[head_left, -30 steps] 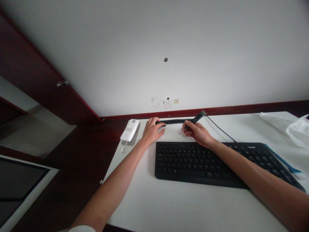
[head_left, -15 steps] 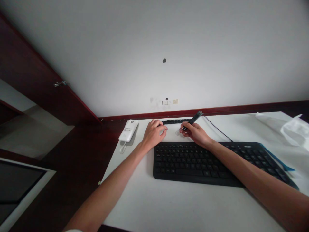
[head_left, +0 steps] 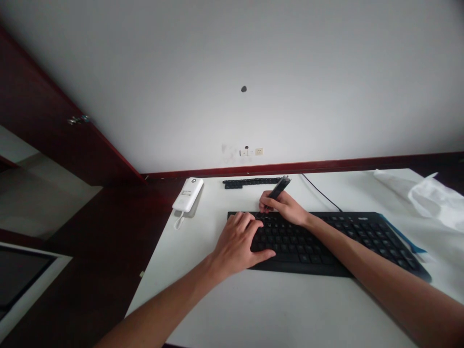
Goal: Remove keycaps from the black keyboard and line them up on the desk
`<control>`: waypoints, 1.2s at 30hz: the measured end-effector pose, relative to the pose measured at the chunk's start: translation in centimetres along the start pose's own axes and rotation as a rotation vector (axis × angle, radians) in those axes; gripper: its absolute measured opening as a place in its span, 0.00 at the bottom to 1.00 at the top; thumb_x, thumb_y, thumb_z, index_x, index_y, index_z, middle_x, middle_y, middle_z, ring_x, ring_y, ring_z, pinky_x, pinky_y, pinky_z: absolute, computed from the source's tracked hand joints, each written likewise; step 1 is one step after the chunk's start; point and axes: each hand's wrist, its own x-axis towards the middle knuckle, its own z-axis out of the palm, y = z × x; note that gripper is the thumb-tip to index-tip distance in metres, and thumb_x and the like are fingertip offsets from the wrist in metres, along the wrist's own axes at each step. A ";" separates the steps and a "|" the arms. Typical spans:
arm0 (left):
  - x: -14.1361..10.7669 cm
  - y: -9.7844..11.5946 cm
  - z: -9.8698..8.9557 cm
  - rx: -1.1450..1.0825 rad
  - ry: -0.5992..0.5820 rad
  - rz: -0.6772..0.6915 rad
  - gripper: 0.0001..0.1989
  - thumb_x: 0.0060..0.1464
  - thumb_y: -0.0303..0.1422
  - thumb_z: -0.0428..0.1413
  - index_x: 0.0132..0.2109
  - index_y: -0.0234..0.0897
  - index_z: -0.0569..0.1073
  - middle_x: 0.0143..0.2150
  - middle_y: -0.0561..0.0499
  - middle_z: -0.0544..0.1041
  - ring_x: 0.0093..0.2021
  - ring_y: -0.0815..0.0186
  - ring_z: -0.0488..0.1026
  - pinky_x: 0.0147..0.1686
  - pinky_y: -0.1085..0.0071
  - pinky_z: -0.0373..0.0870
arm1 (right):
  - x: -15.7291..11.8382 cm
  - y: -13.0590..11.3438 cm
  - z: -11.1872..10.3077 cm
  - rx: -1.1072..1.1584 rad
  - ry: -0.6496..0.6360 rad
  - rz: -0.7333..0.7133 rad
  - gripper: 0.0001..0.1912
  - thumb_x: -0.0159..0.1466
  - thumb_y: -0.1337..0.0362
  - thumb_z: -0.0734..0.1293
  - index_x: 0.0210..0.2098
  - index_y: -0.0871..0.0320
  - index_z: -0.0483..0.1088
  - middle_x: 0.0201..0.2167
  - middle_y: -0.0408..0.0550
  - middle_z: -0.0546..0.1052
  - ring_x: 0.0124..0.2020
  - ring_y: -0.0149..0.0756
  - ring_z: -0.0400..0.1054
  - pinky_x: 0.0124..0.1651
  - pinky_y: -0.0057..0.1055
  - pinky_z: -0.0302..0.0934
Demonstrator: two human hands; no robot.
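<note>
A black keyboard (head_left: 288,239) lies on the white table (head_left: 203,299). My left hand (head_left: 234,246) rests over its left end, thumb stretched out across the lower keys and the other fingers near the top row. Closed around a slim black keycap puller (head_left: 280,187), my right hand (head_left: 284,207) is at the keyboard's upper edge. The puller tilts, with its lower end down by the top keys beside my left fingertips; that end is partly hidden. Behind the keyboard lies a row of loose black keycaps (head_left: 253,182).
A white power bank (head_left: 187,194) with a short looped cable sits at the table's left edge. The keyboard's black cable (head_left: 321,192) runs to the back edge. A white plastic bag (head_left: 431,198) lies at right, and something blue (head_left: 402,234) shows behind the keyboard.
My left hand has come from the keycap row down onto the keyboard's left end, its thumb now spread. My right hand has lowered the keycap puller to the top keys.
</note>
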 end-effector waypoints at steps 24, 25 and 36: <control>-0.1 -0.2 1.2 -0.049 -0.113 -0.063 0.45 0.40 0.67 0.63 0.55 0.38 0.72 0.46 0.44 0.75 0.47 0.51 0.70 0.52 0.51 0.69 | -0.3 -0.5 0.5 -0.139 -0.134 -0.013 0.20 0.71 0.52 0.63 0.30 0.57 0.77 0.28 0.48 0.78 0.31 0.39 0.71 0.39 0.37 0.66; -0.1 -0.2 1.2 -0.049 -0.112 -0.060 0.44 0.40 0.67 0.63 0.55 0.39 0.72 0.46 0.44 0.75 0.47 0.51 0.70 0.53 0.51 0.69 | -0.3 -0.6 0.5 -0.143 -0.138 -0.013 0.20 0.71 0.52 0.63 0.30 0.57 0.77 0.28 0.48 0.78 0.31 0.39 0.71 0.40 0.37 0.67; -0.1 -0.2 1.0 -0.034 -0.119 -0.042 0.45 0.42 0.68 0.61 0.54 0.36 0.72 0.47 0.44 0.76 0.47 0.51 0.71 0.53 0.52 0.69 | -0.3 -1.6 0.7 -0.178 -0.189 0.020 0.20 0.71 0.51 0.64 0.33 0.57 0.79 0.28 0.48 0.80 0.31 0.39 0.73 0.39 0.37 0.67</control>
